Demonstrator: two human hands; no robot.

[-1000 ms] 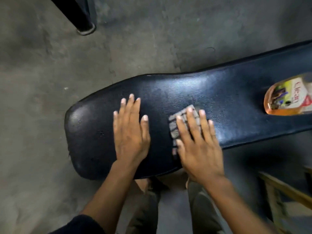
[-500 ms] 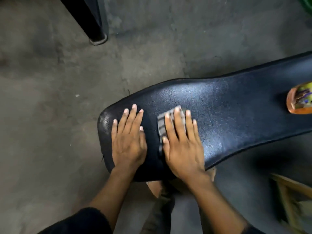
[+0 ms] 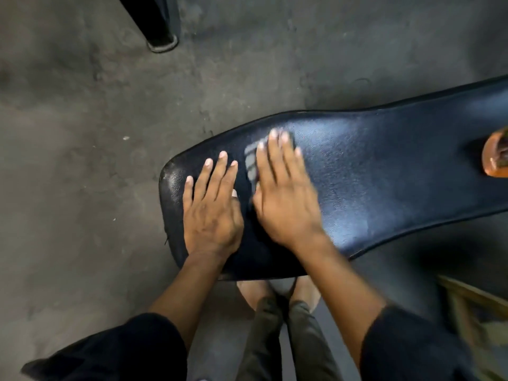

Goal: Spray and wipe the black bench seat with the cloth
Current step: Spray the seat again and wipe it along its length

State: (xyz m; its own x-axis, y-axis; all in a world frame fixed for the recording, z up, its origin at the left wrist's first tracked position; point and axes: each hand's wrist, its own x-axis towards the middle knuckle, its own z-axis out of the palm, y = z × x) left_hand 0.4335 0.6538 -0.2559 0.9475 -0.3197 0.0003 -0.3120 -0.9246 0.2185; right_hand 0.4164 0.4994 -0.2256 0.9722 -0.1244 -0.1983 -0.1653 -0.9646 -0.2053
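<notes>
The black bench seat (image 3: 371,193) ran from the centre of the frame out to the right edge, its rounded end at centre left and its glossy padded top facing the camera. On it, just above centre, lay the cloth (image 3: 252,160), a grey checked piece blurred by motion, mostly covered by the right hand (image 3: 286,199). That hand pressed flat on the cloth with its fingers (image 3: 275,149) straight and spread, gripping nothing; only the cloth's left edge and a strip by the fingertips showed. Just beside it to the left, close but apart, the left hand (image 3: 211,207) rested palm down on the bare seat near the rounded end, fingers straight and slightly fanned, holding nothing.

At the right edge of the frame, well apart from both hands, the orange end of a bottle (image 3: 494,158) lay on the seat, cut off by the frame. Dark sleeves (image 3: 412,347) covered both forearms at the bottom of the frame, and the person's trouser legs (image 3: 286,339) showed between them below the seat. Grey concrete floor (image 3: 82,160) filled the left and top, with a black metal leg (image 3: 156,26) standing at the upper left. A wooden frame (image 3: 475,306) showed at the lower right.
</notes>
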